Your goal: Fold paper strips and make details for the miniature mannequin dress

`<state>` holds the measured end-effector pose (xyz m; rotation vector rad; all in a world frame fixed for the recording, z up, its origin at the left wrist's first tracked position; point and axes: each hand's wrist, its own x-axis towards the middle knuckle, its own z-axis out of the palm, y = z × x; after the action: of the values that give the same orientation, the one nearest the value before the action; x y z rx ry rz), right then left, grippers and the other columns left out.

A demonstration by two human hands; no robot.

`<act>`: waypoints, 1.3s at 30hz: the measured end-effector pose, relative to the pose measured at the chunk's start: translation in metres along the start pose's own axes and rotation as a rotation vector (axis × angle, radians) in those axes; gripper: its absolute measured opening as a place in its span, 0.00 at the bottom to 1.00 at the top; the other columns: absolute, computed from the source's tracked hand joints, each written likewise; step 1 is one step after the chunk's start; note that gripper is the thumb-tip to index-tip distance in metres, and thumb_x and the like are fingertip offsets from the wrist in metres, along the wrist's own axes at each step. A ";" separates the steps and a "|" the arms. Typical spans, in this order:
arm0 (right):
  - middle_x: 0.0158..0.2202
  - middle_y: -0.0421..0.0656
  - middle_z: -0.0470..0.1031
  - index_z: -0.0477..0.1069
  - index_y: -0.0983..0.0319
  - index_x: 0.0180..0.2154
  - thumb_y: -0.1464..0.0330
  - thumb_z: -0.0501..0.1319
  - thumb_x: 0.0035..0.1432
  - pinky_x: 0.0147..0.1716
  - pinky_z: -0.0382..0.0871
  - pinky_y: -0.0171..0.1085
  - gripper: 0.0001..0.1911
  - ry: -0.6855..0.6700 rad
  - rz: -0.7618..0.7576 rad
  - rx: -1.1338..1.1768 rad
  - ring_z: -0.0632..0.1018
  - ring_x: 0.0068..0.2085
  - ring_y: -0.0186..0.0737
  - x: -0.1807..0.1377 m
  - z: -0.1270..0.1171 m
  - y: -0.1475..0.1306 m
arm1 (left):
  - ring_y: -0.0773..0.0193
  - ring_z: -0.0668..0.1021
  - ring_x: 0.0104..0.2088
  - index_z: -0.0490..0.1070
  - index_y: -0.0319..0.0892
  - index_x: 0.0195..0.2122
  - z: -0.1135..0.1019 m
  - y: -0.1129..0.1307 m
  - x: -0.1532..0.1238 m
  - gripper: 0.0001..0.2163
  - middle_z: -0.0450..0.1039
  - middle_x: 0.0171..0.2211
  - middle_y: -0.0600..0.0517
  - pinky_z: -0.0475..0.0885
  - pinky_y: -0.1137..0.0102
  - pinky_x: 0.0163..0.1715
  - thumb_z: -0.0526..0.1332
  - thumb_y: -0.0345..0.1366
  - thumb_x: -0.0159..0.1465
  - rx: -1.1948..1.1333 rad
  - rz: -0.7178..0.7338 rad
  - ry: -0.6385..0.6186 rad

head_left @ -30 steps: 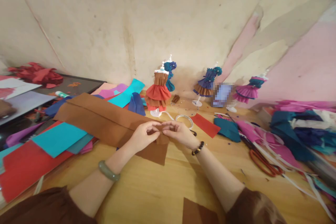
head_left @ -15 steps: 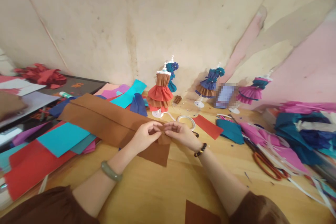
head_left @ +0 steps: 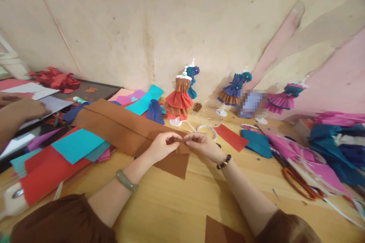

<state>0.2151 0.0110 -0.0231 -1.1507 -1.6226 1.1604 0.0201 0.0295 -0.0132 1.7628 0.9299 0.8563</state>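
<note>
At the left edge of the frame, another person's hand (head_left: 31,110) reaches in over a cluttered black surface, below crumpled red material (head_left: 57,80). At lower left, a turquoise sheet (head_left: 76,146) lies over a red sheet (head_left: 47,172). A long brown strip (head_left: 114,127) runs from left of center down toward the middle of the frame, where the left hand (head_left: 165,146), below a green bangle (head_left: 127,180), pinches a small brown piece (head_left: 182,150), thumb and forefinger closed on it. Just above stands a miniature red-and-brown dress (head_left: 179,100) on a white stand. The right hand (head_left: 203,145), wearing a beaded bracelet (head_left: 224,162), meets the left at center, its fingertips clamped on the same piece; the exact fold between the fingers appears too small to make out. Near the right hand lie a white ring (head_left: 207,125) and a red strip (head_left: 232,136). Right of center, a blue-and-brown dress (head_left: 232,93) and a pink-and-teal one (head_left: 282,100) stand near the wall (head_left: 222,19). Orange-handled scissors (head_left: 312,194) lie at lower right, below a teal bundle (head_left: 325,152).
</note>
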 end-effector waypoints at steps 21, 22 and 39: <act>0.25 0.39 0.74 0.74 0.63 0.37 0.59 0.61 0.52 0.32 0.67 0.36 0.15 0.008 0.022 -0.125 0.74 0.28 0.35 -0.002 -0.003 -0.011 | 0.59 0.79 0.39 0.77 0.40 0.37 -0.004 -0.006 0.002 0.10 0.79 0.37 0.49 0.72 0.69 0.41 0.63 0.36 0.55 -0.007 -0.011 0.047; 0.24 0.39 0.74 0.74 0.63 0.36 0.59 0.61 0.51 0.32 0.67 0.36 0.15 0.007 0.022 -0.128 0.74 0.28 0.36 -0.002 -0.003 -0.011 | 0.59 0.79 0.38 0.77 0.40 0.37 -0.004 -0.006 0.002 0.10 0.79 0.37 0.49 0.72 0.68 0.40 0.63 0.36 0.55 -0.007 -0.016 0.042; 0.37 0.43 0.77 0.72 0.60 0.45 0.63 0.65 0.48 0.36 0.70 0.37 0.20 -0.035 -0.055 -0.047 0.77 0.36 0.39 -0.001 0.002 -0.013 | 0.61 0.78 0.32 0.76 0.41 0.34 -0.002 -0.004 0.000 0.09 0.79 0.32 0.50 0.71 0.70 0.34 0.61 0.39 0.56 0.118 0.059 0.056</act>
<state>0.2106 0.0070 -0.0112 -1.1144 -1.7056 1.1180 0.0175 0.0312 -0.0164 1.8836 0.9861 0.9083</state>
